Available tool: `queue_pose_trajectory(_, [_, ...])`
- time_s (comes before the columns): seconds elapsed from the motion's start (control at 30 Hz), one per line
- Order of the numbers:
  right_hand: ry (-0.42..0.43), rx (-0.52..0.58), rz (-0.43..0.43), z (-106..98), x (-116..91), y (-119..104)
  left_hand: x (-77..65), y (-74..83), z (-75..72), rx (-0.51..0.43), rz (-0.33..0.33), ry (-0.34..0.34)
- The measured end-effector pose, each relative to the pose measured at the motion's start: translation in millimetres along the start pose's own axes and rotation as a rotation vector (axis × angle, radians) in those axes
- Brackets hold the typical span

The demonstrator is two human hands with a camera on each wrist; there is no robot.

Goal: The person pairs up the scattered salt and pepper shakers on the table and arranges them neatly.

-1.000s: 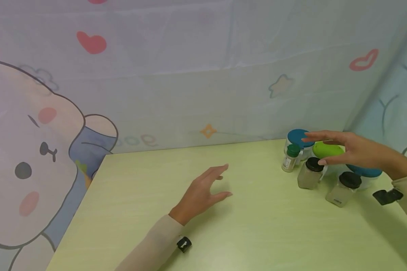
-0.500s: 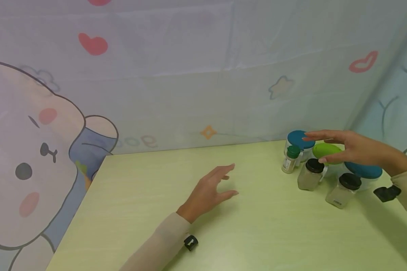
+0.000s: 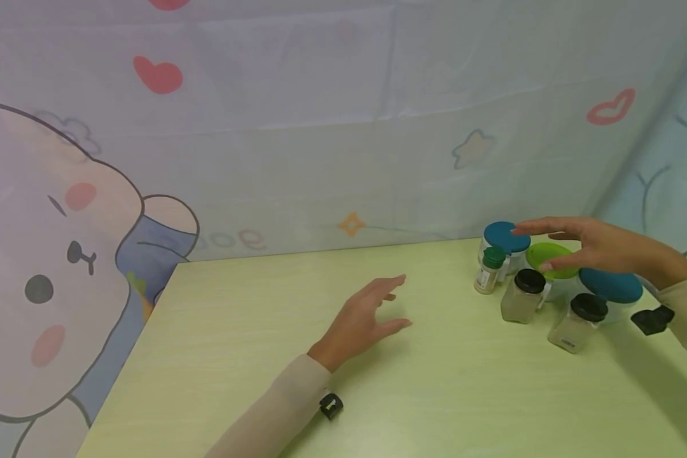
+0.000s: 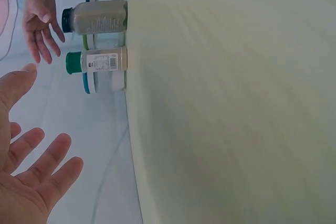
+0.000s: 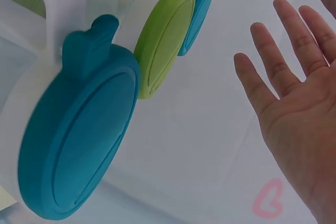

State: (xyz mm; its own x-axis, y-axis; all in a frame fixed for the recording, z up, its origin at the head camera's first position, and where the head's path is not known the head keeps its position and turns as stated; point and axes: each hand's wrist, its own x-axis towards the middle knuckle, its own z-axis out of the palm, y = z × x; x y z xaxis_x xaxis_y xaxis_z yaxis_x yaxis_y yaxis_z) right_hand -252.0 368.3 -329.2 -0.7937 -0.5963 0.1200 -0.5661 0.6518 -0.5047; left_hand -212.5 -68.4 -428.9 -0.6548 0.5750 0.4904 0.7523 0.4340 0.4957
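My right hand [image 3: 598, 245] hovers over a cluster of containers at the table's back right, its fingers extended and holding nothing. Under and around it stand a blue-lidded container [image 3: 506, 237], a green-lidded container [image 3: 549, 256] and another blue-lidded container [image 5: 94, 135]. In front are a small green-capped seasoning bottle [image 3: 488, 272] and two black-lidded jars, a left jar [image 3: 521, 299] and a right jar [image 3: 572, 327]. My left hand [image 3: 357, 321] hangs over the middle of the table, left of the cluster, with thumb and fingers apart. It touches nothing.
The pale yellow-green table [image 3: 235, 331] meets a printed fabric backdrop [image 3: 298, 159] along its back edge. Another fabric side [image 3: 672, 159] rises close behind the containers at the right. Black wrist cameras sit on both sleeves.
My left hand has drifted to the right over the table, a little nearer the containers. The right hand has barely moved, and the containers stand where they were.
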Motion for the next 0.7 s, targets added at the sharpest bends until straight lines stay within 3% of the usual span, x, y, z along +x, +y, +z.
queue_pose_trajectory(0.7, [-0.016,-0.044,0.03,-6,4,6,13.0,2.2,11.8,-0.038,0.011,-0.001])
